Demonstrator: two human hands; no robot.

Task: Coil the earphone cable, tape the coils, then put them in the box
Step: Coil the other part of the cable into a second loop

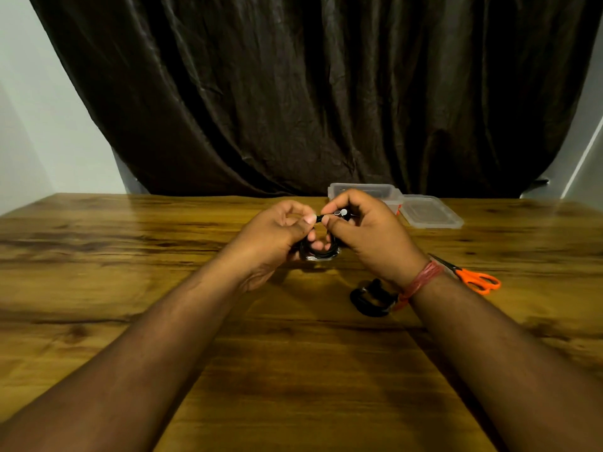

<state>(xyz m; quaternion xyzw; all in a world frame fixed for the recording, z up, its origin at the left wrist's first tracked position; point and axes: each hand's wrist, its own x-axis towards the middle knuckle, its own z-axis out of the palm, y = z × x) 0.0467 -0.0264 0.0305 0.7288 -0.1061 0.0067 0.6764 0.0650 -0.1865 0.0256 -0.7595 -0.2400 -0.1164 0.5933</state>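
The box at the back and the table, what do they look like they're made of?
The box looks like clear plastic, slightly frosted: the curtain shows dimly through its walls. The table looks like glossy wood or wood-print laminate: streaky grain, knots, soft reflections.

Bare forearms, with red thread (421, 282) wound around the right wrist.

no readable text, labels or numbers anywhere
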